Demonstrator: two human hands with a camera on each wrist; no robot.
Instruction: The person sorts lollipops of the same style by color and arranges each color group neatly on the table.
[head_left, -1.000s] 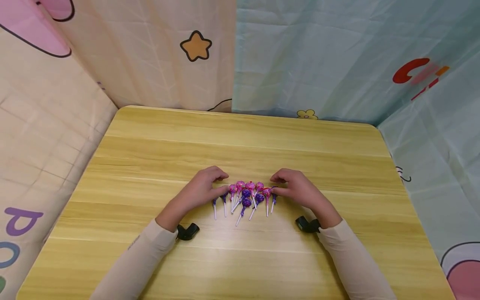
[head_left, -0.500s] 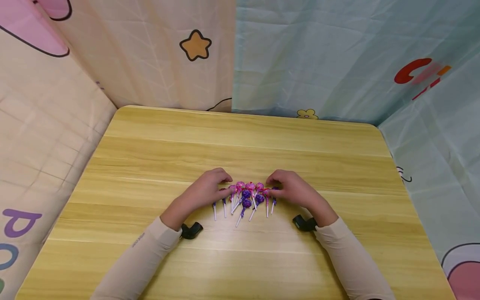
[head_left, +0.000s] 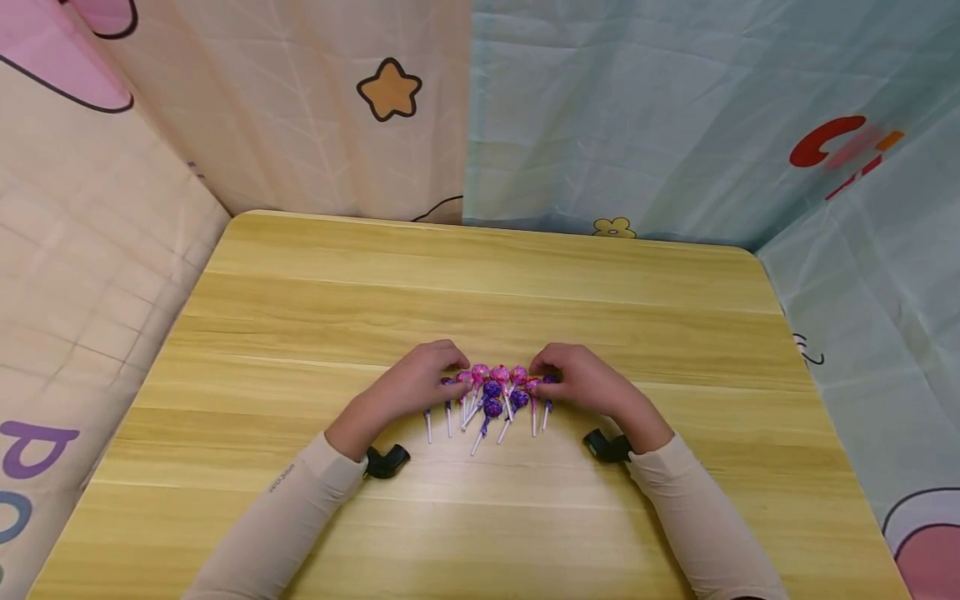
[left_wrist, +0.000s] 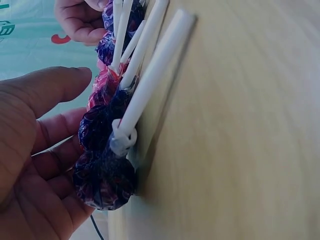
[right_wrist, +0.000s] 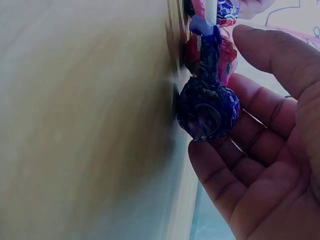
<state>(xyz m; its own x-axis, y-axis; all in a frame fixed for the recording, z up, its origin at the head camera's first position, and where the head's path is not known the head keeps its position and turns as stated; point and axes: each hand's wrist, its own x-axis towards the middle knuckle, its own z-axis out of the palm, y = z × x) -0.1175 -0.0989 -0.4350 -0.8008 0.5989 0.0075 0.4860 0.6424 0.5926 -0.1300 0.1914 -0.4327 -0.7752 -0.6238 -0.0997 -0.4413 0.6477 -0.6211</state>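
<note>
We are looking down at the big wooden surface (head_left: 480,283), and near its front middle a bunch of lollipops (head_left: 491,396) is lying flat in a tight row. Their pink and purple heads are pointing away from us and their white sticks (head_left: 477,437) are pointing back toward us, so the row is running from left to right. Our left hand (head_left: 408,387) is sitting at the left end of the row and our right hand (head_left: 588,383) at the right end, both equally near. Both hands are cupping loosely, fingers bent a little toward the candy heads, touching the end ones but not pinching any.
</note>
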